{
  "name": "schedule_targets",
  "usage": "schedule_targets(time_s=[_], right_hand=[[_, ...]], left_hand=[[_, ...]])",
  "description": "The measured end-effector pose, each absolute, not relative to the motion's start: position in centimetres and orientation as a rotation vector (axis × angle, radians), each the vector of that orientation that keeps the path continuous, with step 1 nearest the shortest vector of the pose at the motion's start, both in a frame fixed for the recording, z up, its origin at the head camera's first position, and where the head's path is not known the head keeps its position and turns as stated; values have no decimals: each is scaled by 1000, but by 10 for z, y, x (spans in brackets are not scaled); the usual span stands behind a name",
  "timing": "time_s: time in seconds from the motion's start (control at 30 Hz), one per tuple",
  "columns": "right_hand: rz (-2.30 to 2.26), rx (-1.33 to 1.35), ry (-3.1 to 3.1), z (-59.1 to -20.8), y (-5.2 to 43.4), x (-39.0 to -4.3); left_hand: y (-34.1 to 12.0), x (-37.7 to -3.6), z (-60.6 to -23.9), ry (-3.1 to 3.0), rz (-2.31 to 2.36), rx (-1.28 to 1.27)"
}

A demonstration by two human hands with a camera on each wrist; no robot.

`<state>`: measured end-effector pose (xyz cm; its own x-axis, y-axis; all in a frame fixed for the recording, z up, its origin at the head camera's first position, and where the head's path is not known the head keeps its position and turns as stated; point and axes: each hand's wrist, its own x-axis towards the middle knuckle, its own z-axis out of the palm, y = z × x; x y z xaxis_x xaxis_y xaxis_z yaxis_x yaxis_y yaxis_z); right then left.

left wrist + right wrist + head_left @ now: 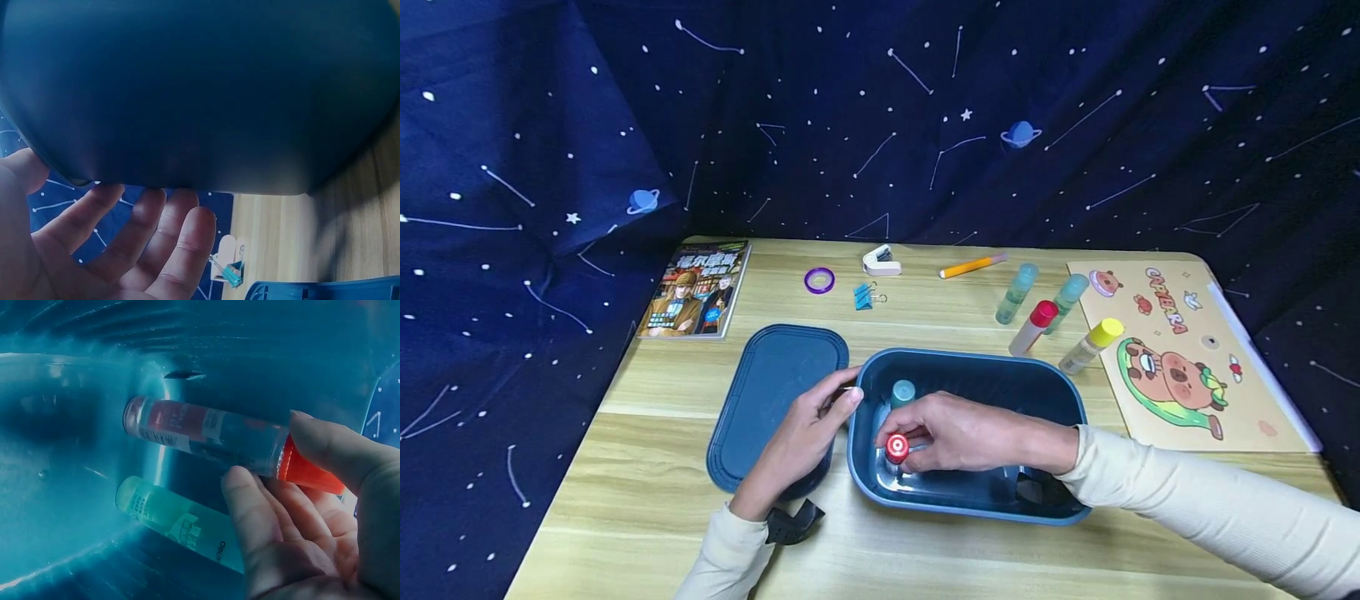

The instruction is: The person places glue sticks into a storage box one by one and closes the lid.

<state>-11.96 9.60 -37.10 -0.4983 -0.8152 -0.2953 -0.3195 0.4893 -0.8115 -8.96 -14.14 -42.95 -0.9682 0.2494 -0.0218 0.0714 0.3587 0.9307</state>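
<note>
The right hand (958, 433) reaches into the blue bin (1060, 392) near the front edge of the tabletop (647, 492) and pinches a red-capped glue stick (897, 448) by its cap, standing it upright at the bin's left end just beside a teal-capped glue stick (902, 392). The left hand (805, 437) rests with relaxed, straight fingers against the bin's left wall, seemingly steadying it, above the blue lid (767, 392) lying beside the bin. Four more glue sticks (1033, 327) lie toward the back right, next to a capybara folder (1180, 358).
</note>
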Motion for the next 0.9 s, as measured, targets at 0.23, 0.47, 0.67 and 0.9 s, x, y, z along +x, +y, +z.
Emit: schedule_targets(time_s=[0.23,0.47,0.67,0.9], right_hand=[[-903,-883,2074,-366,101,-117],[-853,-803,2164,-340,125,-107],[-897,-817,2322,-306,161,-93],[-1009,-652,2702,-291,217,-87]], left_hand=[[-142,-89,-430,2461,1673,298],[-141,-89,-429,2472,1668,313],[-141,-91,-428,2475,1661,311],[-141,-90,-429,2479,1639,285]])
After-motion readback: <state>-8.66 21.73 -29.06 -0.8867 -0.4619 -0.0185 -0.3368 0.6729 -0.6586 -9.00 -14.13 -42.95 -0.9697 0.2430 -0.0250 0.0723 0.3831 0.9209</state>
